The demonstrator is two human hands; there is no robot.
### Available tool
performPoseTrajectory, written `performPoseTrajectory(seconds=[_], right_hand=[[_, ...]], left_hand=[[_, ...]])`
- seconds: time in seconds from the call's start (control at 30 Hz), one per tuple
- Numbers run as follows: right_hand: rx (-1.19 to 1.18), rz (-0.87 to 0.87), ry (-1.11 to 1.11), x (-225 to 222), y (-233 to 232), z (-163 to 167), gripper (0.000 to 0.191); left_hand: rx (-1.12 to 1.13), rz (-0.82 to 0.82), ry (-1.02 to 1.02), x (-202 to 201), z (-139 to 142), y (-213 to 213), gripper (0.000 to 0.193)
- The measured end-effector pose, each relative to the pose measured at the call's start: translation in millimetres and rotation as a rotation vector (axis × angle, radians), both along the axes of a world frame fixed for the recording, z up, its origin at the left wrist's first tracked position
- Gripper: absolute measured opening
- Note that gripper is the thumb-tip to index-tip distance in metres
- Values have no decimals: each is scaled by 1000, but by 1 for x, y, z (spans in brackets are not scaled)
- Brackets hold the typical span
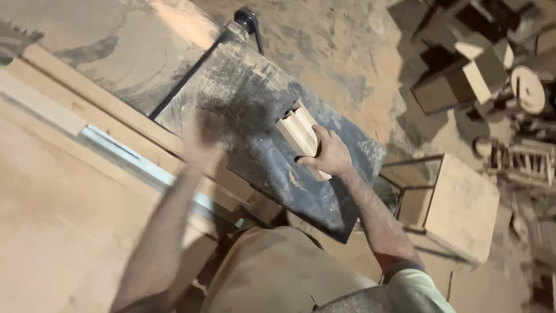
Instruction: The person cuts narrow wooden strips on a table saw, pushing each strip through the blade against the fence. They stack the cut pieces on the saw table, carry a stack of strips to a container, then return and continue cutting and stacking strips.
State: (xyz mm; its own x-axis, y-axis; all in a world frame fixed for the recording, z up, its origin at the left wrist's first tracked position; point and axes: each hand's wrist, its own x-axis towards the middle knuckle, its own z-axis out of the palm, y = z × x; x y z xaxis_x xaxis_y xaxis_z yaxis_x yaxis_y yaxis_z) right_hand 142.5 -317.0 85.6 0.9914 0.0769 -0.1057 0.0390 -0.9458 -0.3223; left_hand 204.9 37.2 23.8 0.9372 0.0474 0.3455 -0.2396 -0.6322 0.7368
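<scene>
My right hand [331, 153] grips a short pale wooden moulding piece [298, 132] with grooved profile, resting it on a dark dusty machine table [255, 98]. My left hand [201, 136] is raised over the table's left part, blurred by motion, with fingers apart and nothing in it. A long wooden fence [87, 98] runs along the table's left side, with a metal rail [127, 156] beside it.
A black handle [249, 20] sticks up at the table's far end. A wooden box [460, 206] stands on the sawdust-covered floor to the right. Wood offcuts and a round wooden disc [527, 87] are piled at the upper right.
</scene>
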Motion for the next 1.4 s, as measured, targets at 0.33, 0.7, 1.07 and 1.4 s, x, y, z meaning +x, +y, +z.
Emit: performPoseTrajectory(seconds=[0.33,0.7,1.07,1.4], right_hand=[[145,181,-49,-1,-28,-3,118],[124,256,-105,6,-39,-36,99],[115,296,-156,3,-34,-44,97],[33,298,-178,2,-31,-55,98]], left_hand=[[-273,-57,561,-52,9,-201,58],[-233,376,129,-77,23,-167,34],[-141,681,155,-196,-12,-12,52],[497,652,376,-180,-35,-26,54]])
